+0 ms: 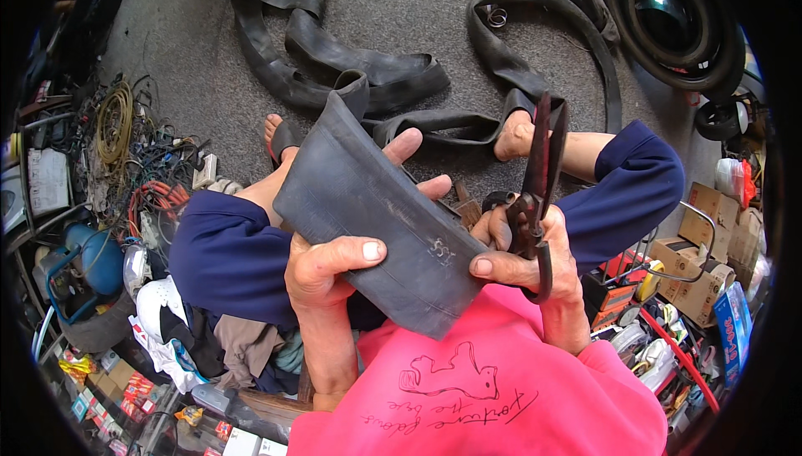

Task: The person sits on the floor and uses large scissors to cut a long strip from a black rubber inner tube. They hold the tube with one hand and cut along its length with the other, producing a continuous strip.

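Observation:
A flat, wide piece of black rubber inner tube (376, 205) is stretched out in front of my pink top, a small pale mark near its right end. My left hand (326, 272) grips it with the thumb on top and the other fingers underneath; two fingertips show past its far edge. In my right hand (547, 264) is a pair of scissors (543, 163), blades pointing up and away from the rubber. My right thumb also presses on the right edge of the piece. Some of the right fingers are hidden behind the scissor handles.
Long loops of black inner tube (368, 80) lie on the grey ground beyond my feet. Tyres (668, 17) stand at the far right. Coiled cables (113, 126) and a blue tank (92, 255) crowd the left. Cardboard boxes (710, 213) and a red bar (681, 360) are at the right.

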{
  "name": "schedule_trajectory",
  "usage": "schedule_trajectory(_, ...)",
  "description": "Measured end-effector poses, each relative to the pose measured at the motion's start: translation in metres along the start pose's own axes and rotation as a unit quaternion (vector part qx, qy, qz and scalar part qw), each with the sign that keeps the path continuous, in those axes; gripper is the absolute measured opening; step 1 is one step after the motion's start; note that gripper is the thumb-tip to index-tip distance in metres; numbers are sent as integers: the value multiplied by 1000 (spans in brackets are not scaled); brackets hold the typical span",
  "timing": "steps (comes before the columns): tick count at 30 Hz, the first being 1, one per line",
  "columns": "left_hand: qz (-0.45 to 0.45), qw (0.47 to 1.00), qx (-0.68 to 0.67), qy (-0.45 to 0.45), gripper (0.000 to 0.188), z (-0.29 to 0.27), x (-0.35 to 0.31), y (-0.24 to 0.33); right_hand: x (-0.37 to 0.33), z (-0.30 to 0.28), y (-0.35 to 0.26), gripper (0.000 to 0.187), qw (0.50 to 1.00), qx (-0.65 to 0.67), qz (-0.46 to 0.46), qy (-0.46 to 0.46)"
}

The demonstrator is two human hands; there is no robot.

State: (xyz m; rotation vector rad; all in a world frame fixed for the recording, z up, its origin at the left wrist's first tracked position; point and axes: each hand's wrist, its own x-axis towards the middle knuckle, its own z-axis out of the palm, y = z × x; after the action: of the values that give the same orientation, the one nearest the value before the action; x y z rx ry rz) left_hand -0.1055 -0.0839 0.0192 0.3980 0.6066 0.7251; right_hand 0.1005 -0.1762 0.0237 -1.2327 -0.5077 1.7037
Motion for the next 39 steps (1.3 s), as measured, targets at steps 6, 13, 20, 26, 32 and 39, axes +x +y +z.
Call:
schedule_trajectory(6,-13,999,-47,-19,97,-6,14,-7,0,12,-12,38,995,16,32,94)
schedule_trajectory(13,-2,999,-33,-5,98,-9,11,-8,2,2,3,27,999,10,30,43)
schedule_trajectory(20,5,1000,-14,11,98,-12,11,-10,6,-2,9,26,999,3,25,36)
schedule_trajectory(26,27,997,-59,42,96,-15,11,-12,10,4,13,27,998,38,12,46)
schedule_trajectory(32,24,991,-108,77,93,-9,5,-15,20,23,14,29,995,17,4,98)
schedule_trajectory(39,17,996,-33,79,103,-5,-6,-20,21,31,15,34,997,41,16,64)
